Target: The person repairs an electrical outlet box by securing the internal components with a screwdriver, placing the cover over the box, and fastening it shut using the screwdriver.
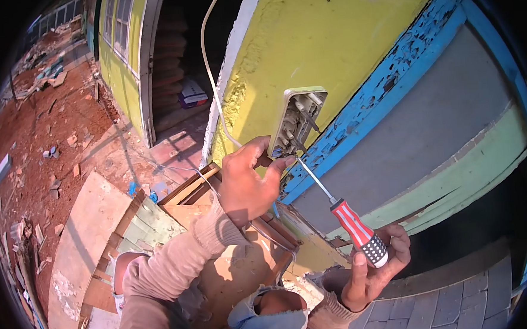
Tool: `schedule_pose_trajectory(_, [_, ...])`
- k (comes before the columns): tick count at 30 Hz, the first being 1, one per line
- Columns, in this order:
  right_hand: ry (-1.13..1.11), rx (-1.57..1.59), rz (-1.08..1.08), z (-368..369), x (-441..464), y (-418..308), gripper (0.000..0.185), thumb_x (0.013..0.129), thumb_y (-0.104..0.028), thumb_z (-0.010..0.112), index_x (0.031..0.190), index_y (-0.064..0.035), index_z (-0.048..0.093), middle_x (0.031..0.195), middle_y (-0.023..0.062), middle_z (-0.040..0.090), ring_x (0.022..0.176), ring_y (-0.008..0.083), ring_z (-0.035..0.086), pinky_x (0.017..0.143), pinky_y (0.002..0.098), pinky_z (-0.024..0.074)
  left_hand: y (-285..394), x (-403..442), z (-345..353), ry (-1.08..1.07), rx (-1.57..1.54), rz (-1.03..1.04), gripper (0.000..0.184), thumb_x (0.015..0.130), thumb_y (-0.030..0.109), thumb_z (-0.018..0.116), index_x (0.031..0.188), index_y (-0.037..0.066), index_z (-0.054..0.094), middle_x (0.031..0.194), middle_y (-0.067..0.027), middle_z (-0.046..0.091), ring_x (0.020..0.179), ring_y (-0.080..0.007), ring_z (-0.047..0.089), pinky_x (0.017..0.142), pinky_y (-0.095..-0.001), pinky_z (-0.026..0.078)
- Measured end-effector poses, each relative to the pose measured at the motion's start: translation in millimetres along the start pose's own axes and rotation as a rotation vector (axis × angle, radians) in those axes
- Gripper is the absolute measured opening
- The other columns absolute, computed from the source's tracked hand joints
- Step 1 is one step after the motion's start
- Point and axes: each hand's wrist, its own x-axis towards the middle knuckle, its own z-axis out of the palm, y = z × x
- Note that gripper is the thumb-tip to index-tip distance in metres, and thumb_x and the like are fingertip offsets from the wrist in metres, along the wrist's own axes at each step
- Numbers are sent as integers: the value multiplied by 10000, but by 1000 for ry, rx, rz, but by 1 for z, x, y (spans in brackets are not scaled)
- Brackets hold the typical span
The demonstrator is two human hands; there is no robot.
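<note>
Left hand (249, 180) is gripping a grimy cream wall box (294, 121); right hand (370, 281) is holding a striped red-and-white screwdriver (354, 225).

Rubble (72, 140) across red soil (29, 191)

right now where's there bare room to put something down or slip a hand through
Set-down: the large plywood board, between red soil and pale green boards, looks bare; its slope is unclear. For a hand: the yellow wall, between the electrical box and the blue frame's upper end. Crowded: the box's near end, where left hand and screwdriver tip converge.
</note>
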Motion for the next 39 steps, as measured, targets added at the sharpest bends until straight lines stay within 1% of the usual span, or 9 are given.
schedule_pose_trajectory(6, [284,-43,170,9,-7,-6,601,928,-356,637,1307,-4,330,1228,209,486,1018,222,508,806,320,448,6,-8,5,20,-4,-37,245,841,-25,715,1079,-57,670,889,-73,718,738,-81,628,705,-251,526])
schedule_pose_trajectory(10, [80,52,-2,5,7,-14,587,934,-360,653,1294,0,361,1197,197,497,986,194,522,821,318,454,4,-4,2,44,-33,-7,249,833,-18,722,1076,-46,676,884,-67,717,739,-76,627,690,-246,518])
schedule_pose_trajectory(16, [180,-48,255,-3,5,-11,598,988,-396,618,1343,9,358,1036,143,566,837,138,517,797,298,439,13,-7,0,23,34,93,252,831,-21,720,1078,-49,673,869,-72,712,748,-83,630,689,-244,515])
schedule_pose_trajectory(18, [154,-158,2,0,11,8,537,1016,-380,562,1343,3,377,982,123,599,654,74,476,552,193,377,14,-5,-1,30,16,22,243,833,-21,718,1070,-49,676,879,-68,712,760,-88,632,697,-243,516])
schedule_pose_trajectory(22, [131,-398,-333,0,9,12,598,1015,-410,537,1379,22,342,1006,124,587,687,89,493,578,213,384,9,-2,2,77,-79,7,246,769,8,772,985,-40,667,797,-163,693,660,-221,663,630,-312,511])
schedule_pose_trajectory(26, [-140,-164,109,-15,-2,4,646,964,-303,609,1417,24,287,1281,208,464,882,190,585,717,296,489,17,0,-2,64,-40,5,213,799,-12,747,995,-48,672,810,-117,693,669,-156,636,630,-281,502])
schedule_pose_trajectory(30, [90,-106,-200,8,9,4,727,954,-496,623,1389,17,347,1124,171,566,774,140,575,636,236,466,20,3,-7,31,-61,-75,164,851,-47,702,1012,-51,672,825,-36,674,710,-85,618,646,-238,499])
schedule_pose_trajectory(34, [-26,-211,-11,2,5,1,749,921,-429,687,1390,5,296,1255,227,485,906,226,567,805,353,479,19,2,-7,47,-68,-81,173,843,-40,722,1006,-53,667,810,-34,677,693,-65,592,621,-223,474])
schedule_pose_trajectory(39, [77,-196,-148,9,6,7,742,954,-471,626,1409,6,287,1210,209,525,856,184,562,772,306,462,18,6,-8,64,-196,-59,210,855,-29,736,1051,-59,664,856,-38,684,705,-60,596,627,-216,471])
